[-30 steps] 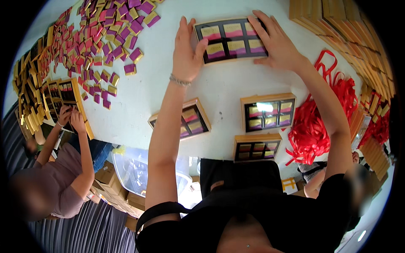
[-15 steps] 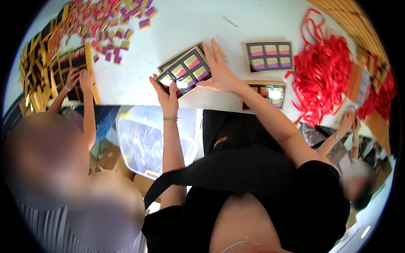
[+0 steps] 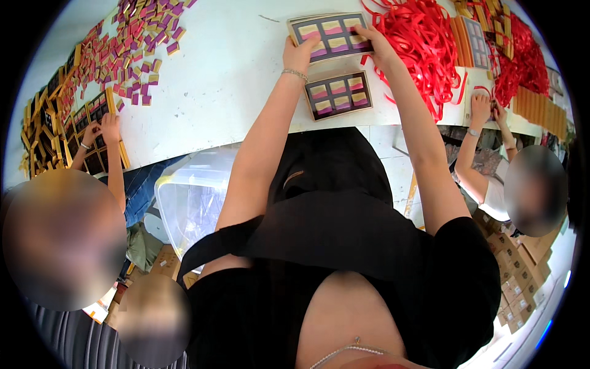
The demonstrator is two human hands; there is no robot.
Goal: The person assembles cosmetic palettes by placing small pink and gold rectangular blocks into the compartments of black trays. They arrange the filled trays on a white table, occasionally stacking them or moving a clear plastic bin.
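Two hands rest on one flat tray of coloured blocks [image 3: 330, 35] on the white counter [image 3: 227, 74], seen from the head camera. Left hand [image 3: 300, 54] lies on the tray's near-left corner, fingers [image 3: 311, 42] bent down and pressing its top; right hand [image 3: 376, 44] lies on the right end, fingers [image 3: 362, 31] spread flat over the blocks. Neither hand closes around the tray. A second tray [image 3: 338, 95] sits just below both hands, near the counter's edge. Red ribbons [image 3: 424, 43] lie heaped just right of the right fingers. Far to the left of the left fingers, loose pink and gold pieces [image 3: 123, 43] lie scattered, and another person's hands [image 3: 101, 128] work at a dark tray.
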